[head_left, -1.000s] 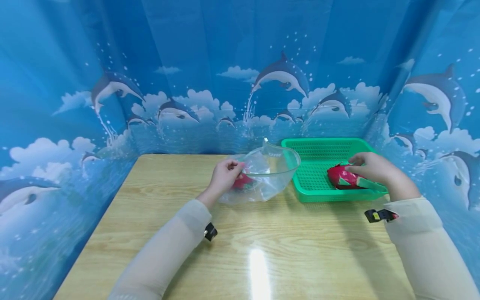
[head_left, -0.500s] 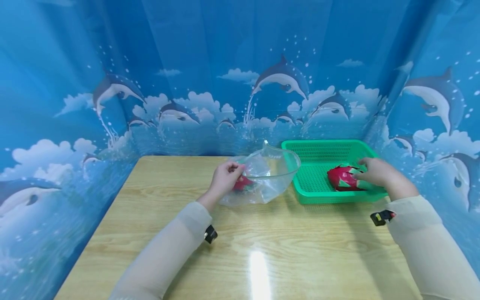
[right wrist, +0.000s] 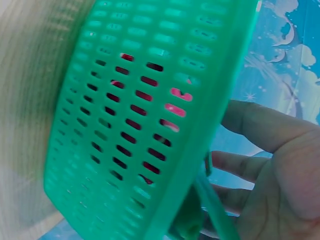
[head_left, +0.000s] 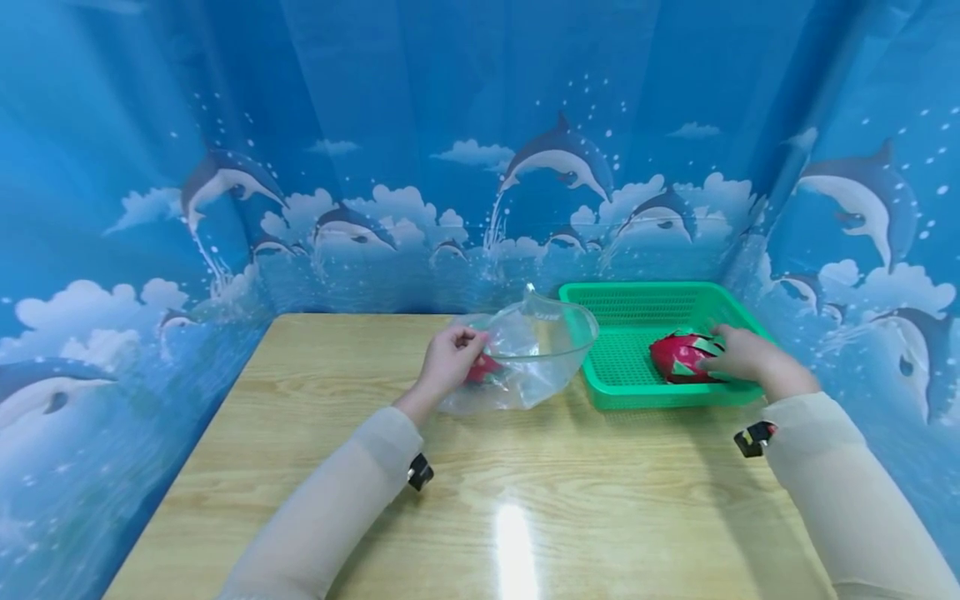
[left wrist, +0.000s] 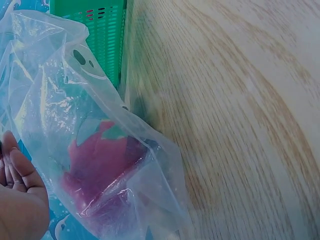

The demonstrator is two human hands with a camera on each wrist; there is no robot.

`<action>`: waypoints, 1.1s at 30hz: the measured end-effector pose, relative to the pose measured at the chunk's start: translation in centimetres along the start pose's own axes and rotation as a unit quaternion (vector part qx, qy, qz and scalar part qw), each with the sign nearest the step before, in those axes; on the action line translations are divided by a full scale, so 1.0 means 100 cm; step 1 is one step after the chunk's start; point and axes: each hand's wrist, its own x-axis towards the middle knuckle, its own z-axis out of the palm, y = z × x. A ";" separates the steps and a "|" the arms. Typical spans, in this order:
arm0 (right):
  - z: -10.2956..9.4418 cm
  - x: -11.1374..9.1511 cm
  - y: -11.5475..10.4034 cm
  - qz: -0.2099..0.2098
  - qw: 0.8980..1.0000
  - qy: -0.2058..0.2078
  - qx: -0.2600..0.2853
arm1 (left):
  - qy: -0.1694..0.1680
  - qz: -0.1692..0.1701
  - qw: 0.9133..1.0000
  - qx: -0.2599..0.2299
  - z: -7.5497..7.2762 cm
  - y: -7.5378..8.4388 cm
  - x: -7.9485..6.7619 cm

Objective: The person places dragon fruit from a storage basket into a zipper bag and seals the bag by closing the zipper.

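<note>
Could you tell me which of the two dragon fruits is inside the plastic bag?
The left dragon fruit in the head view, showing red through the clear plastic bag. The other dragon fruit lies unbagged in the green basket.

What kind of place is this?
Probably a makeshift filming booth, though I can't be sure: dolphin-print sheeting rises on three sides of a wood-grain table, and small black wrist-worn devices are visible.
</note>
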 end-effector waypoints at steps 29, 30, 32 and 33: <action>0.012 0.007 0.013 -0.006 1.000 0.001 0.029 | -0.009 -0.016 1.000 -0.001 0.005 -0.002 0.004; 0.012 0.007 0.013 -0.001 1.000 0.003 0.027 | -0.011 -0.017 1.000 -0.001 0.005 -0.002 0.004; 0.012 0.007 0.013 0.007 1.000 0.009 0.022 | -0.013 -0.016 1.000 0.002 0.006 -0.001 0.003; 0.012 0.007 0.013 0.010 1.000 0.012 0.020 | -0.013 -0.017 1.000 0.002 0.006 -0.001 0.003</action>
